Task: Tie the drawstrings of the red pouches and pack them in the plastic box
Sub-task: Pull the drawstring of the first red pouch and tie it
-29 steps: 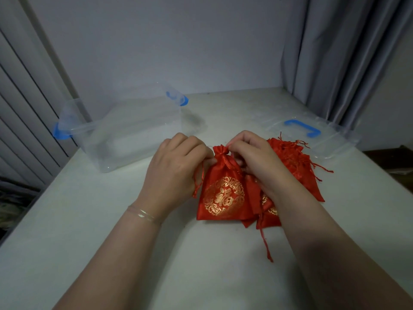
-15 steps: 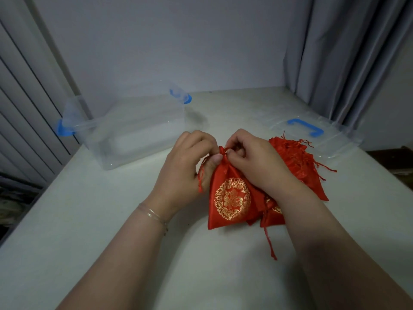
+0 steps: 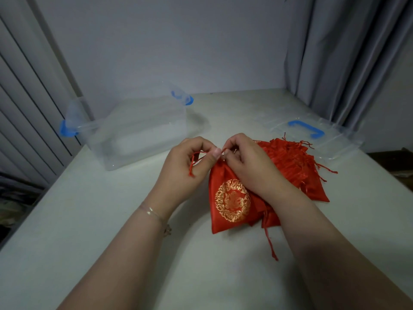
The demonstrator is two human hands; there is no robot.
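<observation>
Two hands work at the top of the front pouch (image 3: pixel 230 198) on the bench (image 3: pixel 89 220): your left hand (image 3: pixel 190 168) and right hand (image 3: pixel 248 162) each pinch its string (image 3: pixel 194 161). You are tying now. Next, pull tight, then reach left to the open box (image 3: pixel 138 135).

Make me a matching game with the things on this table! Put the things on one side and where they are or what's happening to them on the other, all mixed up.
Things:
1. plastic box
2. lid
3. front pouch
4. drawstring

Descriptions:
A. lies flat at far right, blue handle on top
B. pinched by the left hand
C. stands open at far left, no pouch inside
D. shows a gold round pattern

Pairs: 1-C, 2-A, 3-D, 4-B
</observation>
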